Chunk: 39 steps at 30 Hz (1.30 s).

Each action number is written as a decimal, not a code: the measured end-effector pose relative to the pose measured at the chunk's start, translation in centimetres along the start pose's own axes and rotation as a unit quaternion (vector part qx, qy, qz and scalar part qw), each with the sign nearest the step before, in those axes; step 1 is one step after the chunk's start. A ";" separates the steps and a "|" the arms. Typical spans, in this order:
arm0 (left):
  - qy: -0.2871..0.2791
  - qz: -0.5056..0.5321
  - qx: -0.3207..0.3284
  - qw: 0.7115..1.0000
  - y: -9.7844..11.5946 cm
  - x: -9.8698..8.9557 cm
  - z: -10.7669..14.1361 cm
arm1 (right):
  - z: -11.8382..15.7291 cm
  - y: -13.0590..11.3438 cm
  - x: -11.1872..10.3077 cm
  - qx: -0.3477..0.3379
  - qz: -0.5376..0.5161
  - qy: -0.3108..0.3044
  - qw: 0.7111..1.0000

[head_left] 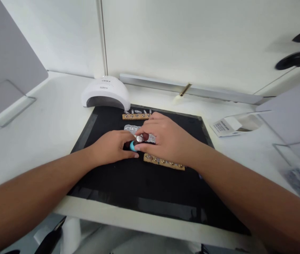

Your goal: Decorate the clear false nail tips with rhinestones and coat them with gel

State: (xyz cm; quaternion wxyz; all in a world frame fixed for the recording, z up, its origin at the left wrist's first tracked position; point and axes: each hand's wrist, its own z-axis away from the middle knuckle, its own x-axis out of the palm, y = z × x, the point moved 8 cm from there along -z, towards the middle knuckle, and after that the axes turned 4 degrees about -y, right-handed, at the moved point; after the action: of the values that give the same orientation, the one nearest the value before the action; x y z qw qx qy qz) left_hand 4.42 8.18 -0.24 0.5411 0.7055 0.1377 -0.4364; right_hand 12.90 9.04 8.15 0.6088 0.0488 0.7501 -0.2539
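Both hands meet over a black mat (144, 183) around a small turquoise bottle (133, 146). The fingers and thumb of my left hand (114, 146) wrap round the bottle's turquoise body. My right hand (163, 135) pinches its silver-topped cap (139, 139) between thumb and fingers. Beneath and behind the hands lies a clear tray with silvery pieces (131, 129), partly covered. A tan strip with round studs (164, 162) sits just below my right hand. Beyond the hands, another studded strip (136, 116) has shiny nail-shaped pieces along its far side.
A white domed lamp (106, 92) stands at the mat's far left corner. Behind the mat, a gold-coloured stick (185, 89) leans near the wall ledge. An opened white box (225, 126) lies to the right. Wire stands are at both sides.
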 end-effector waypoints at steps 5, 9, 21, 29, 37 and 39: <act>0.012 0.014 0.001 1.000 0.1 -0.3 0.0 | 1.1 1.1 -1.7 0.080 -0.036 0.018 0.996; 0.017 0.035 0.006 0.999 -0.2 -0.2 0.0 | 4.7 2.7 -4.6 0.122 -0.079 0.111 0.983; 0.072 0.054 -0.058 0.994 2.3 -3.1 0.7 | 18.6 11.4 -3.9 0.213 -0.097 0.261 0.937; 0.028 -0.003 -0.110 0.993 6.2 -3.3 -8.1 | 18.9 13.1 -2.4 0.205 -0.089 0.257 0.940; -0.066 -0.060 -0.119 0.989 6.0 2.0 -15.3 | 19.2 13.5 -2.7 0.231 -0.100 0.251 0.935; -0.081 -0.065 -0.126 0.987 5.5 2.9 -15.8 | 19.1 13.7 -2.7 0.233 -0.104 0.244 0.936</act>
State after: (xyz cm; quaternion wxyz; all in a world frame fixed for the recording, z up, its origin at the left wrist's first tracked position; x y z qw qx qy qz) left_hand 17.12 19.27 1.64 0.6054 0.5832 0.1930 -0.5060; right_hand 35.73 13.13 3.76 0.3484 0.1713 0.7965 -0.4636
